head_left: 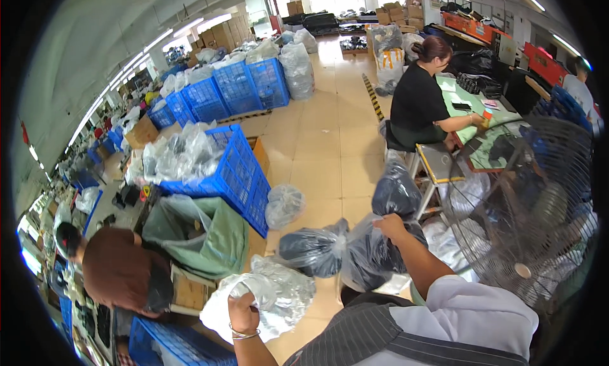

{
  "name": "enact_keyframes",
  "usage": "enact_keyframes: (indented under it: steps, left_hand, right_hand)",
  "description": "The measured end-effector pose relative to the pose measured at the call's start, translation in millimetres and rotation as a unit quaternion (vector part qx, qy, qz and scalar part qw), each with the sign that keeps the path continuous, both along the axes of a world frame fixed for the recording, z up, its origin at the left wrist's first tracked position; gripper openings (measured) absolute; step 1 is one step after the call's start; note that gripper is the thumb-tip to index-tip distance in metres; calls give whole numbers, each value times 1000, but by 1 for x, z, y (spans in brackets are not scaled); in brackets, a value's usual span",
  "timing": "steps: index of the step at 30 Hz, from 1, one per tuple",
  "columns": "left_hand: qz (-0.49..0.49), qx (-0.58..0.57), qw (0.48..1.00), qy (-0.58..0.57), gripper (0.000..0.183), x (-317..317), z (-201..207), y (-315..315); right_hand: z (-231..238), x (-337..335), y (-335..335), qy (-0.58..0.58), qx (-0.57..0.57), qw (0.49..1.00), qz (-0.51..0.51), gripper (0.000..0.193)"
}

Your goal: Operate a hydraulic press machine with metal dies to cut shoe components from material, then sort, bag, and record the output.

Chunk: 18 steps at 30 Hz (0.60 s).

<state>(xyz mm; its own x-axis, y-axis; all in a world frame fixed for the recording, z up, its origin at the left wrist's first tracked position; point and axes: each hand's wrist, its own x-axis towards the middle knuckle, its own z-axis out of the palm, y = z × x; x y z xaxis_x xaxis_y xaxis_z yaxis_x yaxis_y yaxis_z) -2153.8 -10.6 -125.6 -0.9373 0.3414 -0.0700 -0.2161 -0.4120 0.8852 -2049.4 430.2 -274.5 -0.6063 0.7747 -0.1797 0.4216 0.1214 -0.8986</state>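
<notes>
My left hand (242, 313), with a bangle on the wrist, grips the top of a clear plastic bag (269, 296) full of pale crumpled material, low in the view. My right hand (391, 226) is raised higher and closed on the gathered neck of a clear bag of dark items (371, 255). Beside it on the floor lies a second dark-filled bag (312, 247), and another stands behind my hand (396, 189).
Blue plastic crates (238, 172) stacked with bagged goods line the left. A person in a brown top (120, 271) bends beside a green sack (209, 236). Another person in black (419, 102) sits at a green table (472, 106). A large floor fan (526, 207) stands at the right.
</notes>
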Motion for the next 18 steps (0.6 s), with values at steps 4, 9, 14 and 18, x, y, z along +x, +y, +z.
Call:
enact_keyframes:
  steps: [4,9,14,18]
  left_hand:
    - [-77,20,996,-27,33,-91,5,91]
    - [-151,-11,988,-37,31,-192,20,194]
    - [-223,-4,975,-15,29,-273,38,287]
    - [-264,15,964,7,24,-345,32,356]
  right_hand:
    - [18,-58,40,-22,-35,998,-45,27]
    - [64,-129,99,-99,-17,994,34,41]
    - [75,-199,162,-63,-24,998,11,44]
    - [99,-259,211,-8,-61,998,15,33]
